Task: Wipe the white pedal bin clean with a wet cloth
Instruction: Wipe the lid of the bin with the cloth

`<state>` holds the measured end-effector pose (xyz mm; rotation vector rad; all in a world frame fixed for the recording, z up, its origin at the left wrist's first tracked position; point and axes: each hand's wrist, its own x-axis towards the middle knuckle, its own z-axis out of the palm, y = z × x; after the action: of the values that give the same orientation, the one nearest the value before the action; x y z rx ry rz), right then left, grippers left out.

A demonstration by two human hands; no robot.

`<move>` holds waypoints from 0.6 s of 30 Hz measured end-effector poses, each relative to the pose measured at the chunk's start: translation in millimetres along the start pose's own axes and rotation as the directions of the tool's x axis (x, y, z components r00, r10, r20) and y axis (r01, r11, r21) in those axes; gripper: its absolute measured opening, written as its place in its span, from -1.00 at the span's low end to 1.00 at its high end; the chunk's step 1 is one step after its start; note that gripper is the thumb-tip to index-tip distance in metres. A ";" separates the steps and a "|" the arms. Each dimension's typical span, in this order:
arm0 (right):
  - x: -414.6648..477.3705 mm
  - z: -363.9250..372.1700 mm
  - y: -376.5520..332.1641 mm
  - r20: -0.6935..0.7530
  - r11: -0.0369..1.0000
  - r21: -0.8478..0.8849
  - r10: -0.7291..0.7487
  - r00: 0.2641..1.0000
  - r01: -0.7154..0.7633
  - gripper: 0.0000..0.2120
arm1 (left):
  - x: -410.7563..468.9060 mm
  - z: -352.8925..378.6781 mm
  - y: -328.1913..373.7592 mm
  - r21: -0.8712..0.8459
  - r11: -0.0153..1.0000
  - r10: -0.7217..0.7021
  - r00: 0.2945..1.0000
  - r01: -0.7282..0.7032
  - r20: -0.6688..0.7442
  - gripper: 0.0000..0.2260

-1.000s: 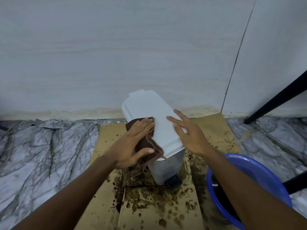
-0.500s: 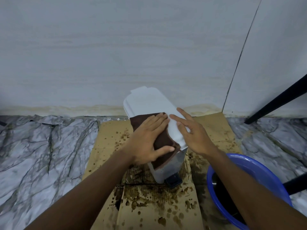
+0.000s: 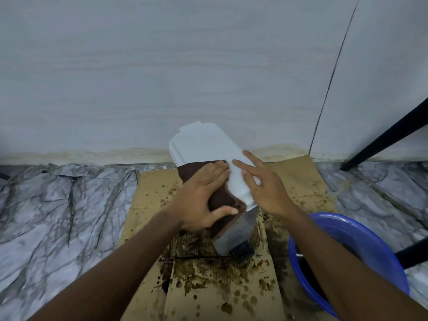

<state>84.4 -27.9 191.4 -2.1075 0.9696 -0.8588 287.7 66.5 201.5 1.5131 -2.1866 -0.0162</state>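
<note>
Left hand presses brown cloth on white bin lid, right hand steadying

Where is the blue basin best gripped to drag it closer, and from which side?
Probably the basin's rim, taken from above: it is a thin exposed lip, the wall is round and smooth, and a black leg crowds its right side.
</note>
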 end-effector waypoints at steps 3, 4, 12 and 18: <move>-0.2 -2.8 1.5 0.009 1.000 0.009 -0.004 1.000 0.004 -0.67 | 12.7 7.1 8.4 0.024 1.000 -0.007 1.000 0.007 -0.019 -0.19; -0.2 -2.7 1.3 0.012 1.000 0.009 -0.006 1.000 0.006 -0.67 | 14.1 5.2 4.3 0.019 0.998 -0.052 0.999 0.052 0.009 -0.17; -2.1 1.4 -3.4 -0.006 0.999 -0.045 -0.008 1.000 0.008 -0.64 | 74.5 -20.7 -55.4 0.158 0.881 -0.469 0.867 0.446 0.167 -0.19; -8.8 17.2 -5.0 -0.206 0.996 -0.082 0.011 0.979 -0.029 -0.59 | 115.8 -8.5 -62.7 0.165 0.922 -0.384 0.887 0.351 0.258 -0.26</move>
<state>95.1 -13.3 183.0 -2.1059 1.1499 -1.0582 314.3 -58.3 235.3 2.0879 -2.1021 -0.2542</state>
